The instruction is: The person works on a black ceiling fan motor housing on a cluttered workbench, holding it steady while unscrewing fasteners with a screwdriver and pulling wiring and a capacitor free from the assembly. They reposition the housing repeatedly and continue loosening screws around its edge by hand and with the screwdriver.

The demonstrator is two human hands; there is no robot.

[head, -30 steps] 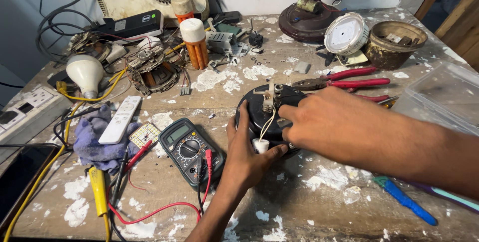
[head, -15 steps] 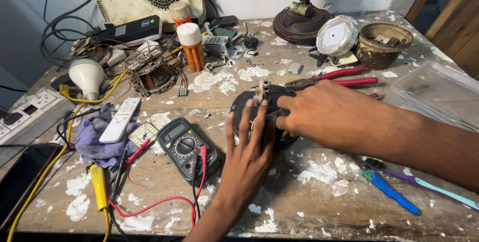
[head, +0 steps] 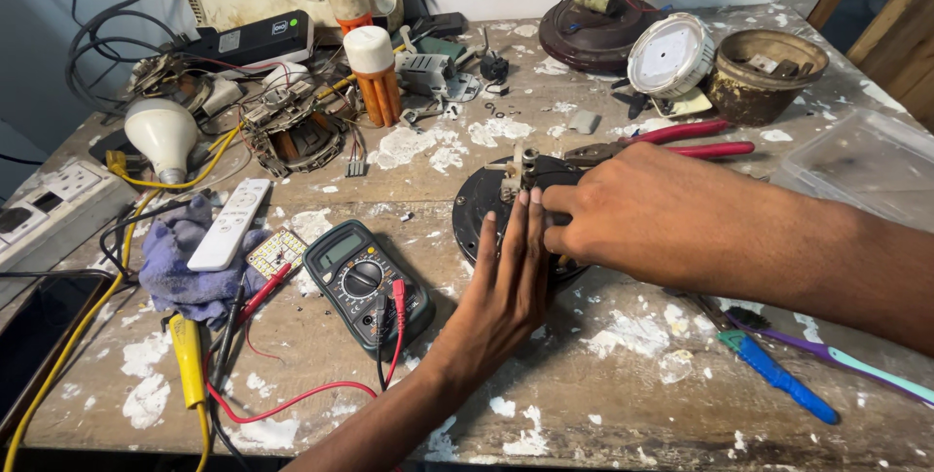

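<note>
A black round motor-like part [head: 475, 207] lies on the paint-spattered wooden bench, with a small metal terminal piece [head: 521, 166] standing on its top. My right hand [head: 647, 214] reaches in from the right and covers most of it, fingers curled down onto it. From the bottom edge my left hand [head: 508, 287] lies flat against the near side of the part, its straight fingers pointing away from me and the fingertips next to my right knuckles. What the right fingers pinch is hidden.
Red-handled pliers [head: 693, 137] lie just behind the part. A multimeter [head: 365, 277] with red and black leads sits left of my left hand. Farther left are a white remote [head: 231, 224], a purple cloth [head: 180, 272] and a bulb [head: 161, 136]. A blue screwdriver [head: 778, 375] lies at the right front.
My left hand has let go of the front edge of the black part and straightened its fingers flat along it. My right hand has stayed on top.
</note>
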